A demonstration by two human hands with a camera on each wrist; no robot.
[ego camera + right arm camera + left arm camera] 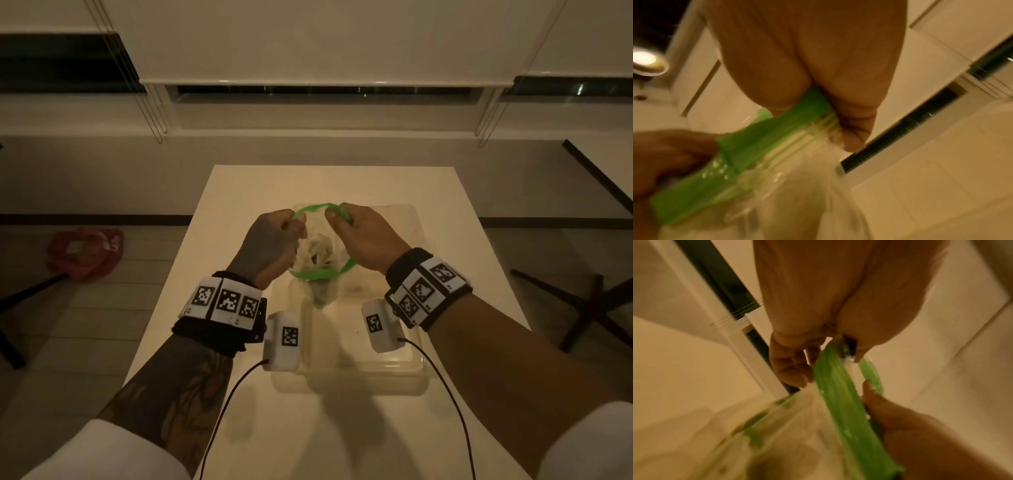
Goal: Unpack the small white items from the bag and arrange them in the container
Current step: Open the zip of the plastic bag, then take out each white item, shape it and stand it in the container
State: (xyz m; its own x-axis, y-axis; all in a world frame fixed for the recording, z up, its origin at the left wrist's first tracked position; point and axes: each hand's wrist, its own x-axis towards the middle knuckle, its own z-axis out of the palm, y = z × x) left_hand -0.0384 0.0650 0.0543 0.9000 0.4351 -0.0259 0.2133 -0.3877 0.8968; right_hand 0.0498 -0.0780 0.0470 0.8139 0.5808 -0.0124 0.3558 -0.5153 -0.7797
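Here, the left hand (pixel 270 245) is curling its grip around the left side of the green rim (pixel 322 274) of the clear bag (pixel 317 253), fingers folded over the band. The right hand (pixel 364 236) is pinching the opposite side of that rim in a narrow grip, thumb (pixel 331 216) lying on top of the green strip. Between the two hands the mouth of the bag is standing open in a loop, and the small white items (pixel 318 251) are showing inside it as a pale heap; their number cannot be told. The bag is hanging over the clear container (pixel 407 373), its lower end reaching down inside the container's walls. The container is sitting on the white table (pixel 239 192). Off to the left, a red bag (pixel 85 253) is lying on the floor. Both wrist views are showing the green band blurred between the fingers.
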